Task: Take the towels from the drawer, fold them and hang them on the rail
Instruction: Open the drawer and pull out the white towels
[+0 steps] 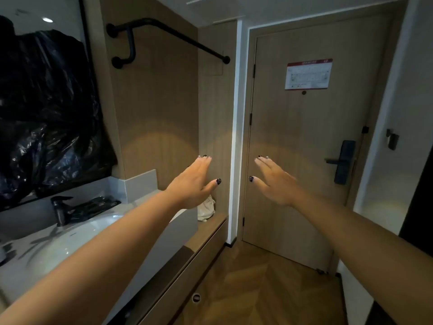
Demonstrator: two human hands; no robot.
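both hands [234, 181] empty, flat; rail [178, 36] bare

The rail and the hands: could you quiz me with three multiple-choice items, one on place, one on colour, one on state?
1. Where is the rail?
A. On the wood wall above the counter
B. On the door
C. On the floor

2. What colour is the rail?
A. White
B. Black
C. Gold

3. What do the left hand and right hand hold?
A. A towel each
B. One shared towel
C. Nothing

Answers: A, it spans the wall panels; B, it looks matt black; C, both hands are flat with fingers spread.
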